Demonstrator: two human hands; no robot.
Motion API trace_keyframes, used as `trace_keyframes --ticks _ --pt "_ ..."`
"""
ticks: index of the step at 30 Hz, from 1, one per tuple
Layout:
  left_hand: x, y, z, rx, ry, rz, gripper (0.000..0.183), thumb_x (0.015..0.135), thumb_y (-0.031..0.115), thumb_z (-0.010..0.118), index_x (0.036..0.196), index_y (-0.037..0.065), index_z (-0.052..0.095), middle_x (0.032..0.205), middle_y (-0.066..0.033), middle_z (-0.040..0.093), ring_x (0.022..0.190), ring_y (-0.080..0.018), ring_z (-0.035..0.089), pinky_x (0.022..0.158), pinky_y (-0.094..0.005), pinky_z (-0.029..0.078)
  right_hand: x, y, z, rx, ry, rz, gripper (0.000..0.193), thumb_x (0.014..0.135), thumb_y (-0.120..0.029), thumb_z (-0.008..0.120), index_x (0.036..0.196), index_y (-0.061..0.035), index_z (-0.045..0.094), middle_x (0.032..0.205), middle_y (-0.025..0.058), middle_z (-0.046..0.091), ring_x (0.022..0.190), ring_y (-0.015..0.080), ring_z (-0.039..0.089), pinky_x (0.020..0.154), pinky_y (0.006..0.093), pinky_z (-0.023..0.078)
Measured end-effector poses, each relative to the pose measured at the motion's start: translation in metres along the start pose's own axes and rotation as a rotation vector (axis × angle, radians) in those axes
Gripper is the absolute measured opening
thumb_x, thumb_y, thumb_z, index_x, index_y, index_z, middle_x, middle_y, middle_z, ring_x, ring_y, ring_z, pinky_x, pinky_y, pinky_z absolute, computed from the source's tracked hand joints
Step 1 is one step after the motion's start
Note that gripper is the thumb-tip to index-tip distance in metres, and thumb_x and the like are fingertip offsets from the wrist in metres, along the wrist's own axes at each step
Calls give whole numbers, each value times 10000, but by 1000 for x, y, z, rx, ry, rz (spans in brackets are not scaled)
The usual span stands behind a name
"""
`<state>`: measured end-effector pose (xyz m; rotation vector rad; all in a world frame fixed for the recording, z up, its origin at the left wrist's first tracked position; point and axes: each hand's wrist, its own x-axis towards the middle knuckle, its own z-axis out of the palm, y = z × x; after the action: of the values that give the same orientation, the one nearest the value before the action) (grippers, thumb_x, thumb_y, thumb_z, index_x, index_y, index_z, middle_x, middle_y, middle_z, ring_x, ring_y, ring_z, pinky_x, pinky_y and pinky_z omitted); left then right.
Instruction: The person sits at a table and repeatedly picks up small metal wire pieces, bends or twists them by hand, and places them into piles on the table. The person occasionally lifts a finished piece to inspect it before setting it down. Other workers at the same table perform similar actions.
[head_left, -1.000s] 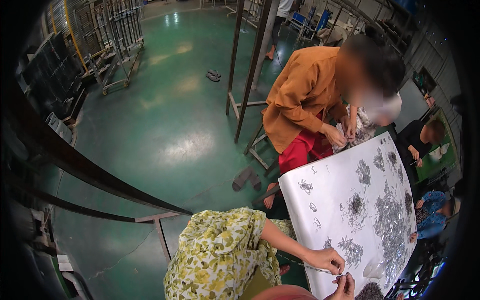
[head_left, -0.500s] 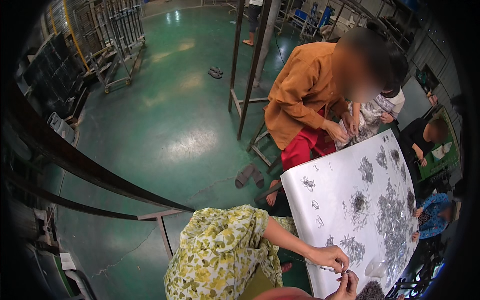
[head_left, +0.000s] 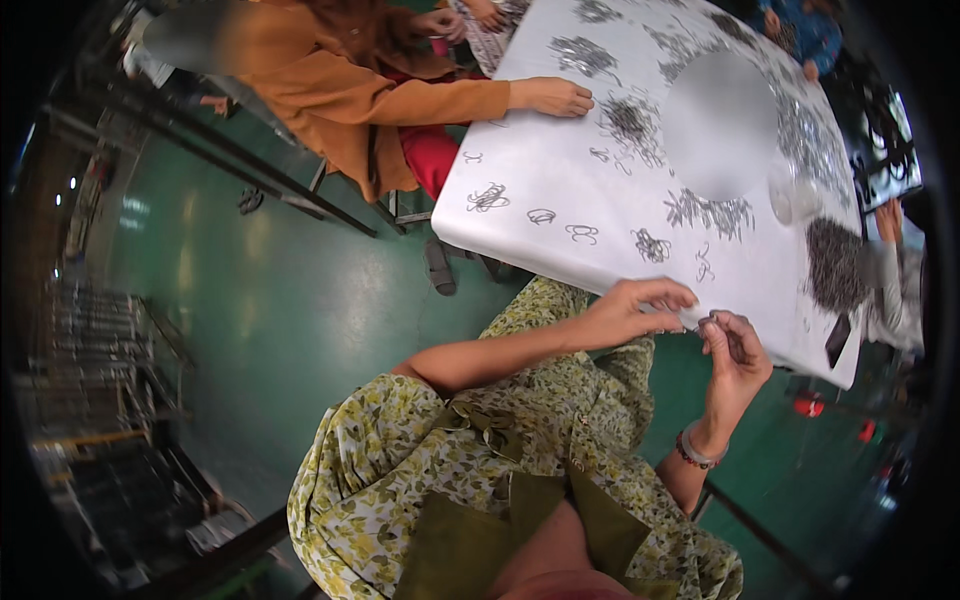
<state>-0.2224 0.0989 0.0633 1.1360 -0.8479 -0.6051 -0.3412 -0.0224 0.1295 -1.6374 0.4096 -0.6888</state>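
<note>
Though small, piece (head_left: 706, 323) in right grip (head_left: 738, 350)

The bare left forearm (head_left: 500, 352) reaches between two and three o'clock, its left hand (head_left: 635, 312) holding thumb and forefinger apart, tips toward three. The right wrist (head_left: 707, 440) points about one o'clock; the right hand (head_left: 737, 348) stands raised — fingers curled, thumb against forefinger — just beside the left fingertips.
</note>
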Motion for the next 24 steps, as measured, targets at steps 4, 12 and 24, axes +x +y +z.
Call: trace_keyframes --ticks 4,12,24 --pt "20 -23 -64 298 75 -97 202 876 148 636 1051 53 676 983 -54 686 878 -112 614 790 -271 492 6 7 -1 31 -3 13 191 787 88 683 975 68 657 802 54 630 677 79 561 571 191 433" --pt "138 -78 -169 1209 152 50 149 818 150 655 938 88 718 891 -93 688 862 -275 632 793 -346 502 13 9 -7 -50 25 27 159 765 96 691 918 54 679 798 47 647 657 62 545 574 180 432" --pt "157 -106 -140 995 86 -235 184 896 117 556 987 -26 627 896 -153 651 810 -238 626 689 -360 524 23 22 -40 -8 175 40 207 829 57 646 1035 70 660 873 107 680 676 89 583 571 200 466"
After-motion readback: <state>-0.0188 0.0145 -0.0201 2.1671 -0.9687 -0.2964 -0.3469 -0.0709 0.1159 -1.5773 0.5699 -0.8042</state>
